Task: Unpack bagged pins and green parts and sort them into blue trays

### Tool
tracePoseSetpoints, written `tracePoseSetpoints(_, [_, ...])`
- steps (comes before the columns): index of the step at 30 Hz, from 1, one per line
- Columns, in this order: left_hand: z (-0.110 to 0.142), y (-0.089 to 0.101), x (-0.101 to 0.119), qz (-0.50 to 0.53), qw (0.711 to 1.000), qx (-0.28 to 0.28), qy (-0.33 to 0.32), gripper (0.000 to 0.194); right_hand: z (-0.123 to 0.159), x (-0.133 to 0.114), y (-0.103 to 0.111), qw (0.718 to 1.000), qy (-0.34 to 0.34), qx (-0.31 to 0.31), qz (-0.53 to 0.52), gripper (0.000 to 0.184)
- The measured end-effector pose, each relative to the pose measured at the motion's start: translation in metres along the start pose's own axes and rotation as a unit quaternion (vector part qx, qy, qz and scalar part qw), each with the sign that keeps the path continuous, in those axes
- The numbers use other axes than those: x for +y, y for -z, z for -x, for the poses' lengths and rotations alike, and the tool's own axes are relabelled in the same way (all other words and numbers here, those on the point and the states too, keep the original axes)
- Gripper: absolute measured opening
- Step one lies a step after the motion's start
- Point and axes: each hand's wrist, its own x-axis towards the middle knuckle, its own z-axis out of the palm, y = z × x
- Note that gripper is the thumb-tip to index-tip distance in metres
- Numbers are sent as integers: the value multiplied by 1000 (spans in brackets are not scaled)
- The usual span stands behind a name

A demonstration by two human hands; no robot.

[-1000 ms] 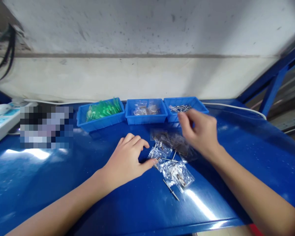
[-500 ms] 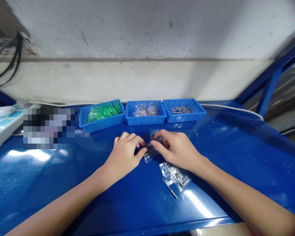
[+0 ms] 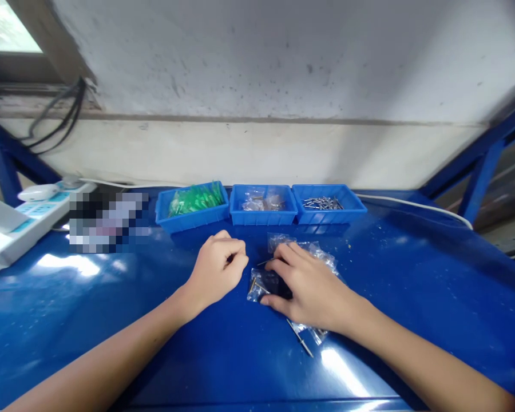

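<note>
My left hand is closed, thumb against curled fingers, just left of the small clear bags. Whatever is inside it, if anything, is hidden. My right hand spreads over the bags with thumb and forefinger apart. Its thumb touches a small clear plastic bag with brass-coloured pieces in it. By its forefinger lies a thin metal pin. Another clear bag shows behind the fingers, and more crumpled plastic lies beyond the knuckles. A blind rivet rests on the blue table, beside a bag partly under my right wrist.
Three blue bins line the wall: a left bin with green bags, a middle bin with clear bags, a right bin with rivets. A white power strip and a pixelated item are at left. A white cable runs right.
My left hand has closed and come away from the bag. My right hand has shifted down and opened wider over the bags. The view has swung slightly left.
</note>
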Motion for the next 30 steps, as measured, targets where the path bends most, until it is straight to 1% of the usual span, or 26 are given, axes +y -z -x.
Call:
tracePoseSetpoints(2, [2, 1, 1, 17, 999, 12, -27, 26, 0, -1, -4, 1000, -4, -1, -6, 34])
tracePoseSetpoints(4, [4, 1, 2, 30, 998, 29, -46, 22, -1, -1, -7, 1000, -9, 12, -25, 22])
tracePoseSetpoints(5, [4, 1, 2, 37, 998, 32, -45, 19, -3, 1, -9, 999, -10, 19, -41, 14])
tracePoseSetpoints(7, [4, 0, 1, 67, 997, 20, -19, 15, -5, 4, -10, 996, -19, 39, -84, 4])
tracePoseSetpoints(8, [3, -1, 0, 94, 996, 4, 5, 14, -6, 6, -10, 992, -26, 57, -106, 4])
tracePoseSetpoints(10, [1, -3, 0, 163, 984, -36, 65, 12, -7, 8, -9, 983, -36, 112, -140, 7])
tracePoseSetpoints(12, [0, -6, 1, 247, 959, -67, 124, 23, -6, 9, -5, 971, -19, 182, -151, 6])
tracePoseSetpoints(14, [-1, -9, 4, 344, 916, -89, 187, 36, -4, 8, -3, 963, 31, 233, -134, 7])
tracePoseSetpoints(15, [-1, -10, 5, 392, 890, -96, 214, 37, -3, 8, -2, 960, 59, 249, -115, 9])
tracePoseSetpoints(17, [-2, -12, 6, 465, 844, -105, 245, 31, -1, 7, -3, 958, 101, 260, -70, 12])
tracePoseSetpoints(18, [-2, -12, 6, 486, 832, -104, 247, 26, -1, 7, -4, 959, 107, 259, -51, 14])
tracePoseSetpoints(19, [-2, -12, 5, 496, 829, -96, 242, 23, -1, 8, -5, 961, 100, 255, -39, 16])
tracePoseSetpoints(20, [-2, -12, 4, 495, 833, -82, 233, 19, -2, 8, -6, 964, 82, 250, -36, 17])
tracePoseSetpoints(21, [-2, -12, 3, 482, 845, -62, 223, 17, -3, 9, -6, 967, 58, 243, -42, 18])
tracePoseSetpoints(23, [-1, -12, 1, 422, 887, -23, 189, 14, -5, 9, -4, 971, 2, 226, -77, 19])
tracePoseSetpoints(25, [1, -12, 1, 320, 940, 7, 113, 9, -6, 9, -1, 971, -44, 193, -132, 21])
tracePoseSetpoints(26, [3, -12, 3, 260, 963, 17, 62, 6, -7, 8, 1, 970, -61, 168, -165, 21])
tracePoseSetpoints(27, [5, -13, 5, 199, 980, 24, 9, 4, -8, 6, 2, 966, -74, 144, -200, 22])
tracePoseSetpoints(29, [9, -13, 10, 94, 992, 34, -80, 6, -9, 4, 2, 955, -86, 118, -257, 26])
tracePoseSetpoints(30, [11, -13, 12, 61, 992, 38, -102, 7, -9, 3, 1, 951, -84, 123, -273, 26])
